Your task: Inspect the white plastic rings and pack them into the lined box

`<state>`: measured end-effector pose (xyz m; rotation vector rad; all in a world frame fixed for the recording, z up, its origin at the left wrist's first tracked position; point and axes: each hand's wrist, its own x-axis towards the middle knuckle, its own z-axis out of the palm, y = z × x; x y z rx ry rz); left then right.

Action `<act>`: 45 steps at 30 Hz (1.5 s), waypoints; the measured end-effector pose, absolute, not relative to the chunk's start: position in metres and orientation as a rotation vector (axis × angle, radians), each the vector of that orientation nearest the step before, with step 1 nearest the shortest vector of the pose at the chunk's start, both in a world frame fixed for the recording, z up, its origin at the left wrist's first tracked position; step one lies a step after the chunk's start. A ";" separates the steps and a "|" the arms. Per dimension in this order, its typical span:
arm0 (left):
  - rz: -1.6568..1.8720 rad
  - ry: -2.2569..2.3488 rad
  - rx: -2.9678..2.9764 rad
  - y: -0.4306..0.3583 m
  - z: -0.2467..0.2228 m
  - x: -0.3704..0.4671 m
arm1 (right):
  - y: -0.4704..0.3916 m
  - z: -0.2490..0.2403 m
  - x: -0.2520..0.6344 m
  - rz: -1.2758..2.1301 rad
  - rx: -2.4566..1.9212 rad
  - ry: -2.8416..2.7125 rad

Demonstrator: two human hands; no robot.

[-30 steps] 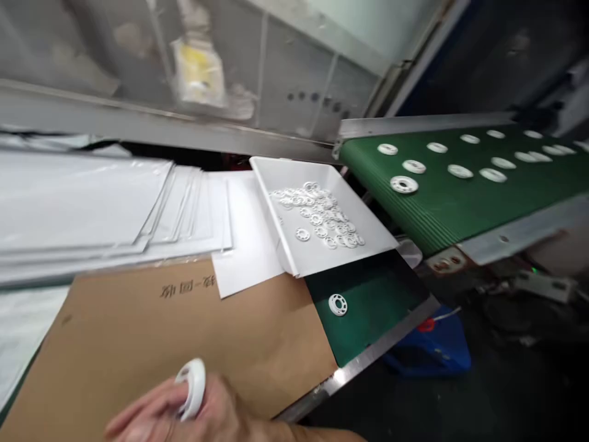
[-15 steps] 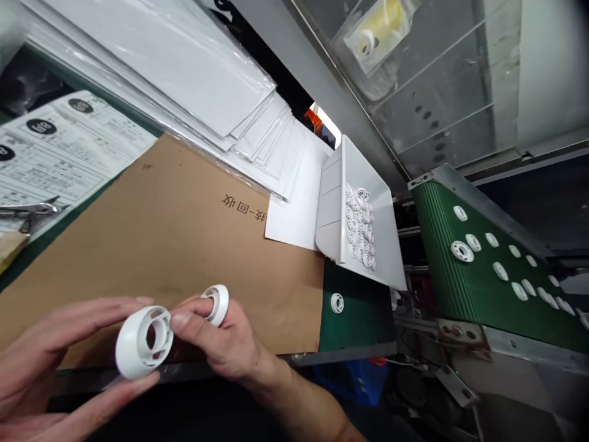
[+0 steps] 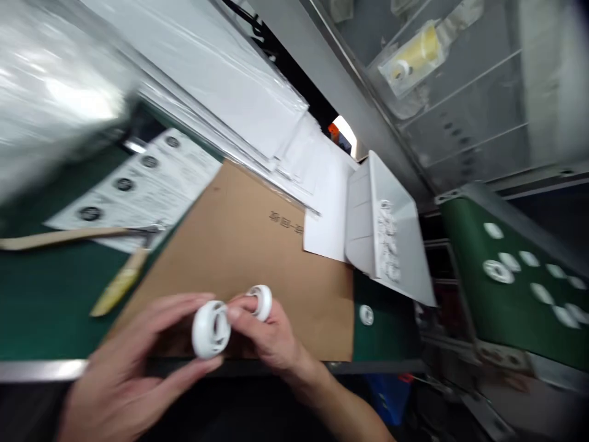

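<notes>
My left hand (image 3: 133, 368) is closed on a round white plastic ring (image 3: 201, 333), gripped between thumb and fingers over the near edge of the brown cardboard. The ring's open, spoked side faces my right hand (image 3: 278, 344). A second white ring (image 3: 264, 302) sits in the right hand, around or against its fingers; the exact grip is partly hidden. The right thumb and fingertip reach the rim of the left hand's ring. Whether they pinch something small there is too blurred to tell. Another white ring (image 3: 367, 315) lies on the green tabletop to the right.
A white bin (image 3: 361, 215) with many white rings stands at the cardboard's (image 3: 239, 245) right end. Beyond it, a green conveyor belt (image 3: 478, 245) carries more rings. Bagged white sheets (image 3: 257, 116) lie behind. Pliers with pale handles (image 3: 122, 276) and printed paper (image 3: 133, 178) are at left.
The camera has swung left, so everything sits farther right in the picture, and the tool and a clear plastic bag show at left. Both hands keep their rings, close together as before.
</notes>
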<state>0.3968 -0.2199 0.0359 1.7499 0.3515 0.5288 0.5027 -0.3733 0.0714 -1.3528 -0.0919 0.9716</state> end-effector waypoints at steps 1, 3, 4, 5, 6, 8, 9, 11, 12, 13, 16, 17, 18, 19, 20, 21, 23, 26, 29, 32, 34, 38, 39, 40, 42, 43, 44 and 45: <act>0.508 0.286 1.764 -0.218 0.040 0.395 | -0.372 0.073 0.501 0.956 -1.335 -0.111; 0.490 0.216 1.771 -0.216 0.047 0.392 | -0.372 0.075 0.498 0.931 -1.299 -0.142; 0.498 0.213 1.774 -0.216 0.049 0.391 | -0.372 0.075 0.497 0.935 -1.286 -0.151; 0.503 0.214 1.778 -0.216 0.051 0.390 | -0.372 0.076 0.497 0.947 -1.274 -0.158; 0.505 0.213 1.783 -0.216 0.052 0.389 | -0.373 0.076 0.496 0.963 -1.261 -0.162; 0.509 0.209 1.789 -0.218 0.055 0.388 | -0.374 0.078 0.495 0.980 -1.250 -0.174; 0.512 0.203 1.793 -0.219 0.057 0.387 | -0.375 0.078 0.494 0.977 -1.252 -0.187; 0.523 0.179 1.805 -0.221 0.060 0.387 | -0.377 0.079 0.494 0.957 -1.270 -0.226; 0.530 0.164 1.815 -0.223 0.062 0.388 | -0.379 0.078 0.493 0.949 -1.281 -0.247; 0.535 0.146 1.828 -0.223 0.063 0.388 | -0.380 0.078 0.493 0.946 -1.287 -0.263; 0.545 0.105 1.875 -0.225 0.068 0.390 | -0.384 0.075 0.493 0.931 -1.278 -0.276; 0.547 0.096 1.889 -0.225 0.070 0.390 | -0.385 0.073 0.493 0.923 -1.273 -0.275; 0.545 0.093 1.900 -0.225 0.071 0.390 | -0.386 0.073 0.492 0.918 -1.270 -0.275; 0.541 0.095 1.908 -0.225 0.072 0.390 | -0.386 0.072 0.492 0.915 -1.267 -0.275; 0.537 0.100 1.913 -0.225 0.073 0.390 | -0.387 0.072 0.492 0.916 -1.262 -0.277; 0.531 0.112 1.916 -0.224 0.073 0.390 | -0.387 0.072 0.492 0.918 -1.254 -0.278; 0.525 0.148 1.915 -0.223 0.075 0.390 | -0.387 0.073 0.491 0.930 -1.222 -0.262; 0.502 0.222 1.884 -0.222 0.078 0.390 | -0.387 0.075 0.490 0.955 -1.158 -0.215; 0.467 0.289 1.827 -0.222 0.081 0.391 | -0.388 0.077 0.489 0.973 -1.158 -0.215; 0.444 0.342 1.782 -0.223 0.084 0.392 | -0.389 0.078 0.489 0.979 -1.202 -0.236; 0.413 0.372 1.731 -0.224 0.083 0.391 | -0.390 0.079 0.488 0.984 -1.221 -0.238; 0.309 0.387 1.548 -0.223 0.078 0.388 | -0.391 0.082 0.487 0.971 -1.217 -0.228; 0.282 0.381 1.505 -0.222 0.077 0.387 | -0.392 0.083 0.487 0.959 -1.218 -0.231; 0.260 0.374 1.470 -0.222 0.075 0.386 | -0.392 0.084 0.487 0.941 -1.224 -0.240; 0.221 0.350 1.422 -0.221 0.073 0.384 | -0.392 0.086 0.487 0.910 -1.234 -0.276; 0.206 0.337 1.408 -0.220 0.072 0.384 | -0.392 0.087 0.488 0.899 -1.230 -0.292; 0.192 0.322 1.400 -0.220 0.072 0.383 | -0.392 0.087 0.488 0.895 -1.220 -0.303; 0.177 0.303 1.399 -0.220 0.072 0.383 | -0.392 0.088 0.489 0.895 -1.207 -0.306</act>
